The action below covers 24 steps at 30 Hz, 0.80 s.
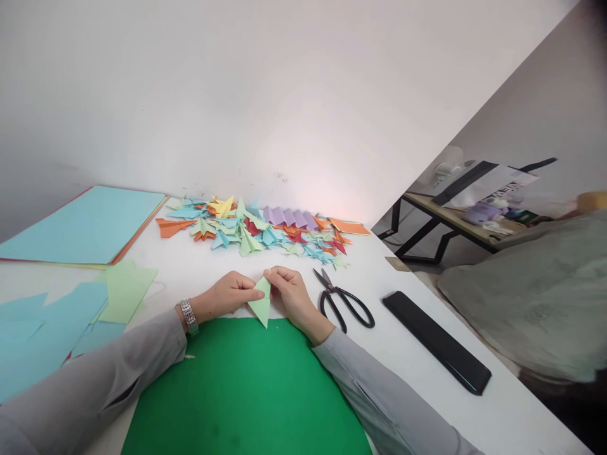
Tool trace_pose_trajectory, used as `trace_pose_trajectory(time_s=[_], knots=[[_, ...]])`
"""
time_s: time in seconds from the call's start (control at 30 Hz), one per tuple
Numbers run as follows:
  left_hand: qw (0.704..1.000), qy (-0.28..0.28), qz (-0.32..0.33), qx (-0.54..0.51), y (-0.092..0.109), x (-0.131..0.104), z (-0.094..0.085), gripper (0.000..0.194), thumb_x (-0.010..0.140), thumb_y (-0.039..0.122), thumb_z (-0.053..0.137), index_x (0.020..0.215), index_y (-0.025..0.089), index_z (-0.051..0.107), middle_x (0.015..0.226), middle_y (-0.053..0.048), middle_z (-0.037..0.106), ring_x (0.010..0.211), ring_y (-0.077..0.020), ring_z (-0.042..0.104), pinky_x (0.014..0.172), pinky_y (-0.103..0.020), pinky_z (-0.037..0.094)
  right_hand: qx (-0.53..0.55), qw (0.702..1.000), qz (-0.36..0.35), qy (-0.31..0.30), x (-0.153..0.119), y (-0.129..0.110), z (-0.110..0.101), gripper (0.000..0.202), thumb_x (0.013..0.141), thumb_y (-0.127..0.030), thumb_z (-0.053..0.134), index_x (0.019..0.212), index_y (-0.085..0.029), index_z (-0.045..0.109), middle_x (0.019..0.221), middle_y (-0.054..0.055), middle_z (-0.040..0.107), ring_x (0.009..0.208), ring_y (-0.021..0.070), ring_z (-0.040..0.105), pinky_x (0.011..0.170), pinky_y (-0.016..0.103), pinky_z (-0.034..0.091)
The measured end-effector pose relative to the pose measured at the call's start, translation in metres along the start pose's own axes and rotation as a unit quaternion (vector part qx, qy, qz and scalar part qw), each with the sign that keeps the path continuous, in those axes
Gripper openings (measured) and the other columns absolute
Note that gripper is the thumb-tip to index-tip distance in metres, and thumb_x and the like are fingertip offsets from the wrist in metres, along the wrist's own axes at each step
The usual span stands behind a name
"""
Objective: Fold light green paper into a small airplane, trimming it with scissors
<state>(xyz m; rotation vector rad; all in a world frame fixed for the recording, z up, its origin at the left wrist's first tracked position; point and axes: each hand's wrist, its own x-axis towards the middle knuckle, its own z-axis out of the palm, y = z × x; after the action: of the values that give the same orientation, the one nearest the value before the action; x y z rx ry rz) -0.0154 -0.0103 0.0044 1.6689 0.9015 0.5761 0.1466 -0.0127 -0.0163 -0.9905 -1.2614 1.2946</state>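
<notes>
At the left end of the white table, we see a flat stack of large sheets topped with light blue paper, red, orange and yellow edges showing beneath it. Nearer to us lie loose, overlapping pieces of light blue paper, and against their right side rest cut pieces of pale green paper. Our left hand, with a silver metal-link watch at its wrist below a grey sleeve, comes next, its thumb laid on the left side of a small, pointed, folded piece of light green paper. Behind our hands spreads a long heap of small folded paper shapes in orange, yellow, blue, green and red. The light green piece is held between our two hands, its lower tip pointing down at the far edge of a large, plain green sheet. Our right hand pinches its upper end between thumb and fingers. At the back we find a purple pleated paper strip, then flat orange paper. Farther right lie black-handled metal scissors, blades slightly parted, then a long, glossy black case. Beyond the table's right edge hangs or lies a bulky grey cloth; we cannot tell which.
</notes>
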Motion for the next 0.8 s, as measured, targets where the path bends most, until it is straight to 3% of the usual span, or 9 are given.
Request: trace_pose_trajectory(time_s=[0.23,0.37,0.47,0.7,0.8], knots=[[0.999,0.012,0.003,-0.045,-0.0031,0.0025,0.0003,0.041,0.077,0.040,0.052,0.044,0.018,0.041,0.033,0.005,0.042,0.034,-0.0063,0.034,0.043,-0.021,0.027,0.046,0.998,0.013,0.046,0.0044,0.0067,-0.0020,0.027,0.071,-0.032,0.063,0.050,-0.017,0.054,0.039,-0.006,0.046,0.037,0.0076,0.037,0.041,0.023,0.026],[0.997,0.025,-0.008,-0.079,-0.0023,0.0028,-0.0002,0.043,0.076,0.042,0.054,0.043,0.018,0.041,0.033,0.005,0.041,0.033,-0.0061,0.034,0.041,-0.021,0.025,0.066,0.997,0.012,0.049,0.0056,0.0049,-0.0018,0.034,0.075,-0.040,0.060,0.051,-0.017,0.054,0.039,-0.004,0.048,0.036,0.0080,0.040,0.040,0.022,0.026],[0.993,0.054,-0.001,-0.104,-0.0032,0.0032,-0.0003,0.044,0.077,0.044,0.053,0.045,0.017,0.042,0.035,0.004,0.043,0.034,-0.0058,0.036,0.042,-0.021,0.027,0.087,0.995,0.023,0.033,0.0057,0.0049,-0.0019,0.036,0.075,-0.047,0.059,0.055,-0.017,0.056,0.043,-0.003,0.050,0.037,0.0081,0.040,0.040,0.023,0.026],[0.981,0.147,0.014,-0.127,-0.0069,0.0051,0.0015,0.038,0.079,0.046,0.053,0.057,0.015,0.050,0.041,0.006,0.046,0.033,-0.0047,0.038,0.039,-0.020,0.025,0.065,0.998,0.011,-0.022,0.0017,0.0047,-0.0030,0.032,0.074,-0.041,0.064,0.055,-0.017,0.056,0.046,-0.004,0.049,0.042,0.0089,0.040,0.044,0.024,0.028],[0.973,0.180,0.009,-0.147,-0.0067,0.0060,0.0021,0.029,0.077,0.044,0.056,0.074,0.015,0.055,0.043,0.007,0.047,0.032,-0.0049,0.038,0.037,-0.019,0.025,0.038,0.999,0.003,-0.029,0.0004,0.0014,-0.0031,0.029,0.074,-0.039,0.065,0.056,-0.017,0.057,0.043,-0.004,0.050,0.041,0.0089,0.040,0.045,0.024,0.029]])
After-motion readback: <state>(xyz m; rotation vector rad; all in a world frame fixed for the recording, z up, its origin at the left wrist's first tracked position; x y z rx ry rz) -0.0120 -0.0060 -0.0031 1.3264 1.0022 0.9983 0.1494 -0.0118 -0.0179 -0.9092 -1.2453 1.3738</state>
